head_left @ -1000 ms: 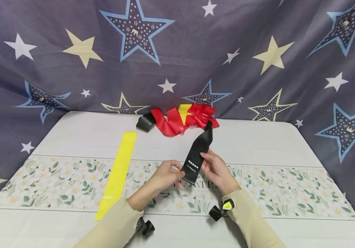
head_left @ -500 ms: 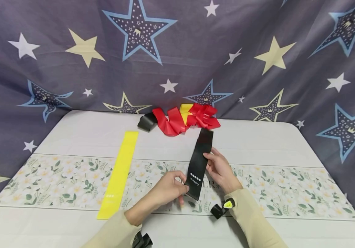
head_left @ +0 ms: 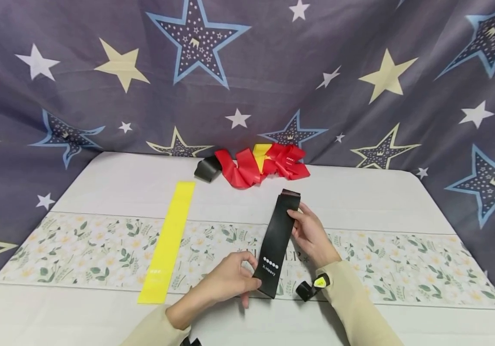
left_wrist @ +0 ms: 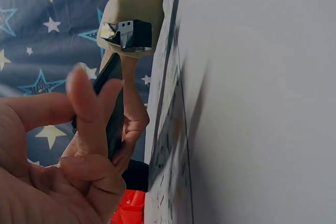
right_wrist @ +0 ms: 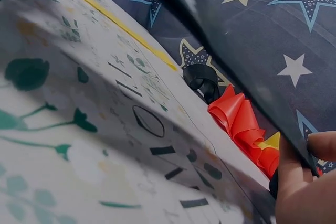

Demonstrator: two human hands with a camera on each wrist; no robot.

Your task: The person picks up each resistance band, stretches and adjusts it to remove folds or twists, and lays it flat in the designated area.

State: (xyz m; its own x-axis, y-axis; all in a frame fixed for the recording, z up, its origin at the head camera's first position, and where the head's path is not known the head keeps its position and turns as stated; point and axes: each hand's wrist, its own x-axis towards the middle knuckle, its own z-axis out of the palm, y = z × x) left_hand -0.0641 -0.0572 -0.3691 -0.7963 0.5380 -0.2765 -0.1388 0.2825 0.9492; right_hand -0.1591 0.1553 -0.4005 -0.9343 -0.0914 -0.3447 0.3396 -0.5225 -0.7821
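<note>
A flat black resistance band (head_left: 276, 235), printed "X-Heavy" with white dots, slants between my two hands above the table. At its near end my left hand (head_left: 227, 278) pinches the left edge between thumb and fingers. My right hand (head_left: 312, 238) grips the right edge near the far end, its thumb on the face. The band shows as a dark strip edge-on in the right wrist view, where the right fingertips (right_wrist: 294, 163) pinch it. To the left, a yellow resistance band (head_left: 167, 242) lies flat and straight on the table.
At the table's back edge lies a crumpled heap of red bands (head_left: 243, 170), with a yellow band (head_left: 261, 154) among them and a black band (head_left: 208, 169) at its left end. Behind hangs a star-patterned curtain (head_left: 247, 96). A floral strip crosses the white table (head_left: 359, 197).
The black band has come nearer to me and straightened; its far end was twisted upward earlier. My left hand has moved toward me along with the near end. The yellow band stays put.
</note>
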